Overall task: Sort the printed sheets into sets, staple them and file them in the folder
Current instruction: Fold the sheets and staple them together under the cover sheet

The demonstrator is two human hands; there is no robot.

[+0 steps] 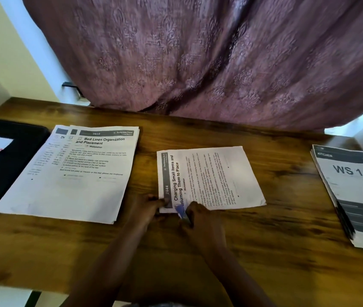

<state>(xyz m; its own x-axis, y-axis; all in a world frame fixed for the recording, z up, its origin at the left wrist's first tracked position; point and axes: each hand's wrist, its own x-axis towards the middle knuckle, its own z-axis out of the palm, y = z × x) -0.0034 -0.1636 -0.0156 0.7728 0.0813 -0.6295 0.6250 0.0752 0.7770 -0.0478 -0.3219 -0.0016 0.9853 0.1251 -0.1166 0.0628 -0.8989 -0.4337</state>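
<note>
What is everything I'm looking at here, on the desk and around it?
Brown wooden table: one, brown, under everything.
Purple patterned curtain: one, purple, hanging behind the table.
Black folder: one, black with a white label, far left.
Bed Linen sheets: one fanned stack, white, left.
Charging Small Items sheets: one set, white, centre, turned sideways.
WS 11 sheets: one stack, white and grey, right edge.
Small blue stapler: one, blue, at the centre set's near corner.
Left hand: one, holds that corner.
Right hand: one, grips the stapler.
</note>
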